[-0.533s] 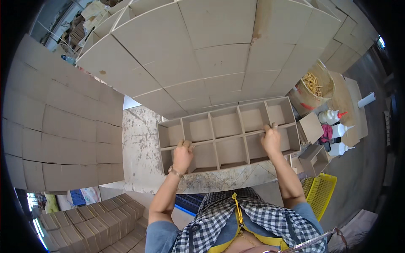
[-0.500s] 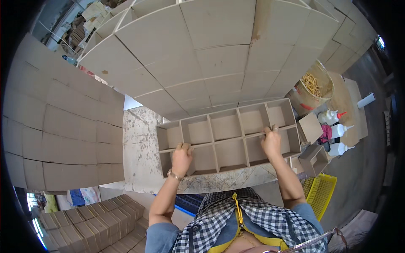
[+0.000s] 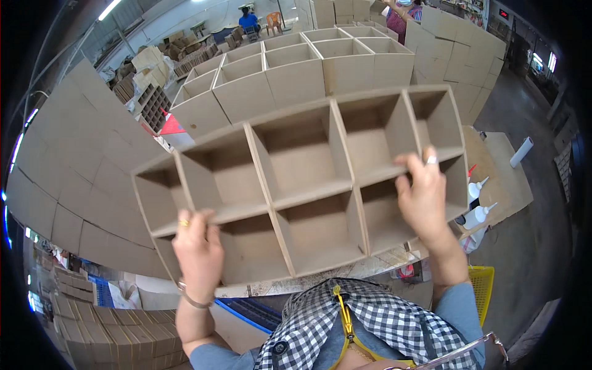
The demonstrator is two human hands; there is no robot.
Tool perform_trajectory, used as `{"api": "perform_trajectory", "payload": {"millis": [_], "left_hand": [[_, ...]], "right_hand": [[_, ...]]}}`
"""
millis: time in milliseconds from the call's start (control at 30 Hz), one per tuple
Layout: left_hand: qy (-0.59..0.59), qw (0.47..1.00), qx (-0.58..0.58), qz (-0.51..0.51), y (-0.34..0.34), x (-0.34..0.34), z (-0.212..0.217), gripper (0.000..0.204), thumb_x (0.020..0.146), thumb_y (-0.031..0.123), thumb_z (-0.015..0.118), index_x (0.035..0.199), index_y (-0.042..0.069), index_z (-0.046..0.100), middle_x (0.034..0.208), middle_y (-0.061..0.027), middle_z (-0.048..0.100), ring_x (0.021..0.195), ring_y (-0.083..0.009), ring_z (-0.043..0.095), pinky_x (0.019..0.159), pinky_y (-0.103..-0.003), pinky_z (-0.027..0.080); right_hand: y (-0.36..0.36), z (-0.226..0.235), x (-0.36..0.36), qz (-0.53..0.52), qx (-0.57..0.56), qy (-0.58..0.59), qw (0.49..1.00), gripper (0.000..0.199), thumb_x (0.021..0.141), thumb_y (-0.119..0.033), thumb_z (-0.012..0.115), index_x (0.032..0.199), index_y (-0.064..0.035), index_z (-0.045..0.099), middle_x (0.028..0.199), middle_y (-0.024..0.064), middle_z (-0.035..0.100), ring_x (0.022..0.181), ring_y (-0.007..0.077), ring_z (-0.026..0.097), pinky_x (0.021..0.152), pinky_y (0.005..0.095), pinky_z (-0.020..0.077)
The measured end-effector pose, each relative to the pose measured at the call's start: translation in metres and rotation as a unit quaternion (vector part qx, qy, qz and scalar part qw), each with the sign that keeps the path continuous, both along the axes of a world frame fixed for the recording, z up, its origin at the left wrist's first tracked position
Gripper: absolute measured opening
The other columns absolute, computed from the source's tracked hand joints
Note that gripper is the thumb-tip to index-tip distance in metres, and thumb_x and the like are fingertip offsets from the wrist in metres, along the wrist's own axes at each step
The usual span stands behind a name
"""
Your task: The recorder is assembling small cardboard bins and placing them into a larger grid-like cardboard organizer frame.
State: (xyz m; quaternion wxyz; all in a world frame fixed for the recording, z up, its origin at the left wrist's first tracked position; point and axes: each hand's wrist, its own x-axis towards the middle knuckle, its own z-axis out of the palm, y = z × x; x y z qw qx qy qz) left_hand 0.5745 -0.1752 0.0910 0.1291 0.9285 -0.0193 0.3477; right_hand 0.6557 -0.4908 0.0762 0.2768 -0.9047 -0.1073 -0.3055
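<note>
A long greyish-brown compartment tray (image 3: 314, 196), probably of cardboard, spans the middle of the view, its open cells facing me in two rows. It is raised and slants up toward the right. My left hand (image 3: 198, 250), with a ring and a wristband, grips the lengthwise divider near the tray's left end. Closer to the right end, my right hand (image 3: 427, 194) pinches the same divider, thumb below and fingers over it. Several similar trays are piled behind in a stack (image 3: 271, 92), the top ones showing open cells.
Tall board stacks rise at the left (image 3: 80, 166) and far right (image 3: 459, 58). White squeeze bottles (image 3: 478, 216) and a white roll (image 3: 522, 152) are at the right, above a yellow basket (image 3: 484, 283). Tied bundles (image 3: 117, 333) lie lower left. Two people are at the back.
Both hands have lifted the tray off the worktable, bringing it nearer and higher, with its right end up. The view has tipped upward, showing more of the room.
</note>
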Motion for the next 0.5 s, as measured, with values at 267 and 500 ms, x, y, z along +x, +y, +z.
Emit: {"api": "perform_trajectory", "payload": {"millis": [267,500], "left_hand": [[-0.063,0.997,0.044,-0.017,0.032,0.104,0.173,0.016,0.073,0.009,0.061,0.083,-0.004,0.058,0.068,-0.0131,0.056,0.063,-0.0189,0.054,0.06,-0.031,0.043],[0.037,0.997,-0.059,-0.04,0.061,0.223,0.244,0.021,0.069,0.012,0.07,0.086,-0.001,0.065,0.075,-0.0131,0.064,0.069,-0.0193,0.061,0.066,-0.031,0.047]], "right_hand": [[0.003,0.168,0.12,-0.01,-0.075,-0.13,0.989,0.021,0.071,-0.009,0.063,0.091,-0.0015,0.061,0.088,0.02,0.06,0.081,0.0348,0.059,0.075,0.0406,0.0462],[0.028,0.244,0.228,0.003,-0.033,-0.015,0.999,0.029,0.064,-0.01,0.076,0.086,0.0035,0.063,0.077,0.0168,0.064,0.073,0.025,0.062,0.068,0.0352,0.0469]]}}
